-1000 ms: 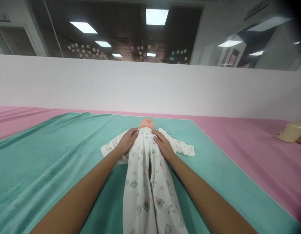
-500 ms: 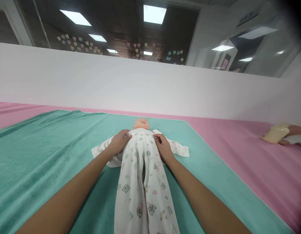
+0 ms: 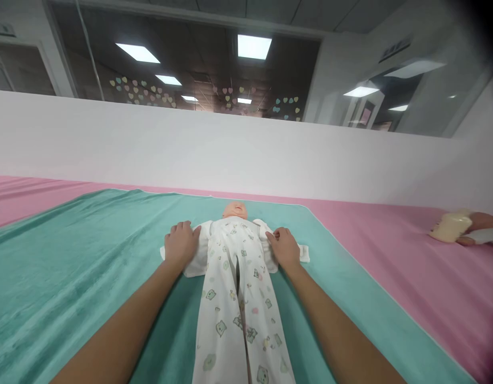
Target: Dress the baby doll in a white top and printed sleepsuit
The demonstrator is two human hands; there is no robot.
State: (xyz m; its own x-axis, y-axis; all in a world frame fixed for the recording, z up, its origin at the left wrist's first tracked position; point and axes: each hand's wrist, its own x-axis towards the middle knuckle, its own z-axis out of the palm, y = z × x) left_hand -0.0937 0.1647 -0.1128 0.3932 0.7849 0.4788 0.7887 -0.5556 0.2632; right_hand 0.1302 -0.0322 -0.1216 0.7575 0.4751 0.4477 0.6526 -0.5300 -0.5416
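Note:
A baby doll [image 3: 235,209] lies on its back on a teal blanket [image 3: 70,266], dressed in a white printed sleepsuit [image 3: 234,288] whose legs run toward me. My left hand [image 3: 181,244] lies flat, fingers apart, on the sleepsuit's left sleeve. My right hand [image 3: 285,246] rests flat on the right sleeve, its fingers stretched out. Both hands sit beside the doll's chest, one on each side.
The blanket covers a pink sheet [image 3: 410,266] that spreads to both sides. A low white wall [image 3: 246,154] runs behind it. At the far right another person's hand [image 3: 476,230] holds a pale yellow object [image 3: 449,226] on the pink sheet.
My hands slid outward from the doll's chest onto the two sleeves and flattened there. The view has shifted a little.

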